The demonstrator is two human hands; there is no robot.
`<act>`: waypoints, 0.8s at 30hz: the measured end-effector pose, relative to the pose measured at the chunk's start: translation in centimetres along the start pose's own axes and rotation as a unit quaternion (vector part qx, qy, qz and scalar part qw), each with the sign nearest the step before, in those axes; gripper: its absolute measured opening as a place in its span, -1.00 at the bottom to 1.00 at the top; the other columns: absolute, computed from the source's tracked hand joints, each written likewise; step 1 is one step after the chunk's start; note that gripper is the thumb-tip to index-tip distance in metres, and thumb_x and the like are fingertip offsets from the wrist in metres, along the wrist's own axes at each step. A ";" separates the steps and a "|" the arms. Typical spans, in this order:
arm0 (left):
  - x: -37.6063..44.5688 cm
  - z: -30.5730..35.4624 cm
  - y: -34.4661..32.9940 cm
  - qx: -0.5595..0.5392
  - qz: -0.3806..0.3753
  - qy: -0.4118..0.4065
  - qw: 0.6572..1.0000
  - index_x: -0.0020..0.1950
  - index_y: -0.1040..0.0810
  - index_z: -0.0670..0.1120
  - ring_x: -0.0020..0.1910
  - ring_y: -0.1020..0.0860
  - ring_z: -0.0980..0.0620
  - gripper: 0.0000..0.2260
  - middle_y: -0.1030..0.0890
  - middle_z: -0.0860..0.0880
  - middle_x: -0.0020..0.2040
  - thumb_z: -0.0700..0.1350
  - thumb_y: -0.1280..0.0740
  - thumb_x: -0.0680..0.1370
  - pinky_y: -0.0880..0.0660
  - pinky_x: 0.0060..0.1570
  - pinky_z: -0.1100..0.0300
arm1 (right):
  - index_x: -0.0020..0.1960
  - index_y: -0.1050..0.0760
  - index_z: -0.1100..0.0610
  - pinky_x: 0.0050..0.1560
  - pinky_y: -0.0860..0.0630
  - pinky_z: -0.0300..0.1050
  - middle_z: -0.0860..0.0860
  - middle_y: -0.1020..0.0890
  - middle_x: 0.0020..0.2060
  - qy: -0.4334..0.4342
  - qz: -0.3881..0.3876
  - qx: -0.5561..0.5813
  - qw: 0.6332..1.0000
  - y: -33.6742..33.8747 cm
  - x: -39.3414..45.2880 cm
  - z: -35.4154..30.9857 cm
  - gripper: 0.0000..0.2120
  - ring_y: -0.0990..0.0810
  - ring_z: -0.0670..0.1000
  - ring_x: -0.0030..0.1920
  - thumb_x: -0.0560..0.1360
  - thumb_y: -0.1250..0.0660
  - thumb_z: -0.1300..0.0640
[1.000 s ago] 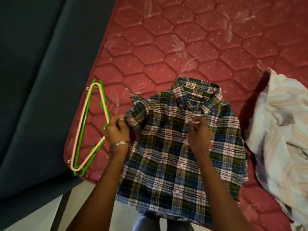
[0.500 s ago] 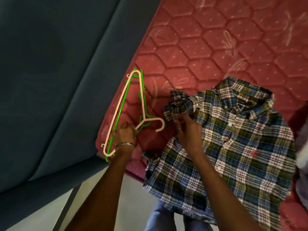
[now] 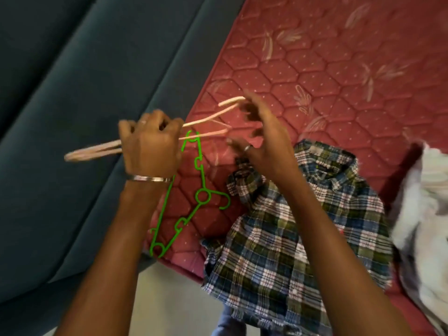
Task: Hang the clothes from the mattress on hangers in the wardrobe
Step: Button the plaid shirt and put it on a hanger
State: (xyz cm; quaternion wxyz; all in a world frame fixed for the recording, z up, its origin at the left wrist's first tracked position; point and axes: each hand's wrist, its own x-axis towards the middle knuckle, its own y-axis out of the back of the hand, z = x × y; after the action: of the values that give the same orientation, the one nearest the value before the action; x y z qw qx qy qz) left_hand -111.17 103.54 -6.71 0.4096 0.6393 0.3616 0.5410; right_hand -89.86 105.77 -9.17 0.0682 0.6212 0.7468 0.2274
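A plaid shirt [image 3: 300, 229] lies flat on the red quilted mattress [image 3: 327, 69], its hem hanging over the near edge. My left hand [image 3: 150, 144] grips a pale pink hanger [image 3: 97, 149] and holds it above the mattress corner. My right hand [image 3: 261, 144] hovers above the shirt's sleeve with fingers spread, its fingertips near the pink hanger's hook; motion blur hides whether they touch. A green hanger [image 3: 191, 197] lies flat on the mattress below my left hand.
A dark teal padded surface [image 3: 80, 93] runs along the mattress's left side. A pale, striped bundle of cloth [image 3: 424, 226] lies on the mattress at the right. Pale floor [image 3: 169, 299] shows below the mattress corner.
My left hand has lifted the pink hanger off the green one and raised it. My right hand has let go of the shirt sleeve and moved up toward the hanger's hook.
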 end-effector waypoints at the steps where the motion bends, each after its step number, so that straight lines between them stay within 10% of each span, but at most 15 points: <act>1: 1.1 1.0 0.6 0.007 0.011 -0.022 1.000 -0.13 -0.62 -0.07 -0.24 -0.53 -0.15 -0.86 -0.56 -0.10 -0.22 -0.16 -0.26 0.43 -0.19 -0.11 0.00 | 0.43 -0.29 0.18 0.13 -0.46 -0.20 0.09 -0.52 0.26 0.017 0.005 -0.002 1.000 1.1 0.4 -0.7 -0.30 -0.53 0.00 0.16 0.38 -0.49 0.08; 5: 5.2 7.4 0.9 -0.013 0.052 -0.102 0.993 -0.18 -0.62 -0.05 -0.23 -0.54 -0.11 -0.89 -0.55 -0.04 -0.26 -0.21 -0.33 0.39 -0.15 -0.03 0.03 | 0.07 -0.62 0.16 -0.12 -0.50 -0.24 0.02 -0.68 -0.12 -0.031 0.044 -0.062 0.997 8.0 0.8 -0.9 -0.74 -0.62 -0.07 -0.12 0.39 -0.49 0.13; 12: 10.5 20.6 -1.4 -0.095 0.099 -0.231 0.963 -0.20 -0.64 -0.03 -0.15 -0.56 -0.09 -0.84 -0.56 0.00 -0.26 -0.16 -0.26 0.44 -0.15 0.25 -0.06 | -0.22 -0.60 0.04 -0.43 -0.49 -0.19 0.01 -0.63 -0.44 -0.180 -0.001 -0.022 0.983 20.1 -3.0 4.7 -0.81 -0.56 -0.07 -0.46 0.35 -0.52 0.30; 15: 12.1 25.9 -2.5 -0.216 0.130 -0.186 0.950 -0.01 -0.68 -0.02 0.07 -0.47 -0.01 -0.84 -0.61 -0.02 -0.03 -0.08 -0.29 0.55 -0.13 0.40 -0.09 | -0.28 -0.58 0.03 -0.53 -0.34 -0.28 -0.10 -0.55 -0.56 -0.229 0.074 -0.004 0.971 23.9 -4.5 8.3 -0.77 -0.43 -0.18 -0.59 0.37 -0.48 0.35; 18: 11.7 29.1 -4.0 -0.264 0.180 -0.046 0.946 -0.02 -0.64 -0.12 0.04 -0.50 -0.11 -0.90 -0.58 -0.14 0.01 -0.14 -0.35 0.53 -0.38 0.14 0.00 | -0.25 -0.55 0.22 -0.55 -0.33 -0.28 -0.08 -0.56 -0.58 -0.283 0.161 0.071 0.943 27.4 -5.8 11.9 -0.84 -0.42 -0.19 -0.61 0.39 -0.42 0.43; 21: 8.9 29.1 -8.9 -0.279 -0.067 0.128 0.949 -0.03 -0.57 -0.22 0.00 -0.52 -0.22 -0.85 -0.57 -0.23 -0.01 -0.15 -0.29 0.53 -0.36 -0.04 0.03 | -0.26 -0.52 0.26 -0.58 -0.32 -0.31 0.00 -0.61 -0.53 -0.304 0.208 0.139 0.919 29.9 -6.8 14.3 -0.85 -0.43 -0.15 -0.62 0.42 -0.38 0.45; 24: 4.7 28.6 -15.0 -0.315 -0.324 0.254 0.855 -0.10 -0.60 -0.25 -0.03 -0.58 -0.22 -0.72 -0.62 -0.27 -0.10 -0.01 -0.34 0.52 -0.44 -0.09 0.01 | -0.25 -0.51 0.27 -0.57 -0.32 -0.32 0.25 -0.51 -0.45 -0.318 0.200 0.163 0.912 30.0 -6.0 16.7 -0.86 -0.45 -0.15 -0.60 0.42 -0.37 0.45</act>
State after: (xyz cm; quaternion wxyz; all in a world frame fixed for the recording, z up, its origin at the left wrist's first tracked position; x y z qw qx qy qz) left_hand -82.48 110.10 -20.84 0.6351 0.1632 0.4495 0.6066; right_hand -55.19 108.02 -12.31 0.1533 0.7997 0.5722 -0.0981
